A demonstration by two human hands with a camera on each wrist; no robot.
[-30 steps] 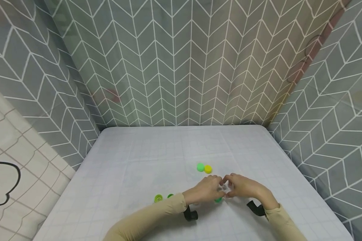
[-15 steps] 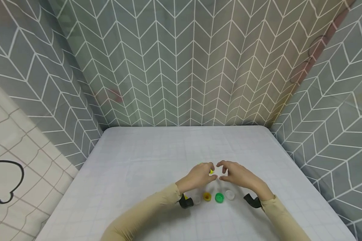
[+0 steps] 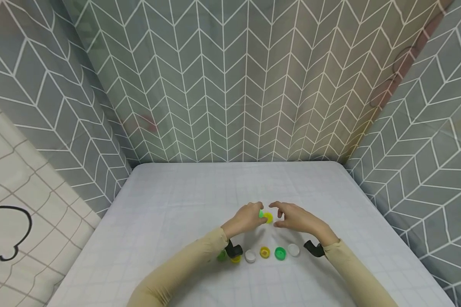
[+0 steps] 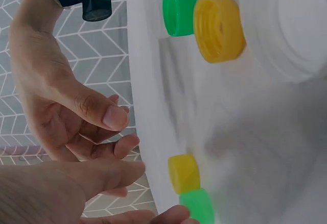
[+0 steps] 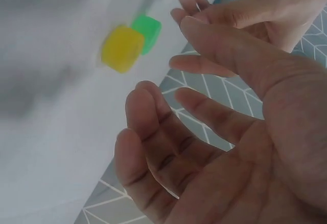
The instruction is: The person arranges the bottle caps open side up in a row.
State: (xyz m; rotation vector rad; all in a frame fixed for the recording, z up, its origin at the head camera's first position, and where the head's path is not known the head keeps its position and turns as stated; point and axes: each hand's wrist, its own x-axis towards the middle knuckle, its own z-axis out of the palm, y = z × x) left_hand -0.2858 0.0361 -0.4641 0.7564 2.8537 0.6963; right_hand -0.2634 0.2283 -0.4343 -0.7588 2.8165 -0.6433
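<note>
In the head view, my left hand hovers beside a yellow bottle cap and a green bottle cap, partly covering the green one. Across from it, my right hand stands just right of the yellow cap, fingers loosely bent and nothing between them. In the right wrist view, the yellow cap and green cap touch or nearly touch on the cloth, apart from the right fingertips. The left wrist view has the left thumb and fingers spread near the green cap; contact there cannot be told.
A row of caps lies nearer the body: green, yellow, white, yellow, green and white. White cloth covers the table. Patterned curtains stand behind and at the sides.
Both hands have left the near row, moved farther out and slightly left to the yellow and green pair, and spread apart. A white cap at the row's right end has come into view.
</note>
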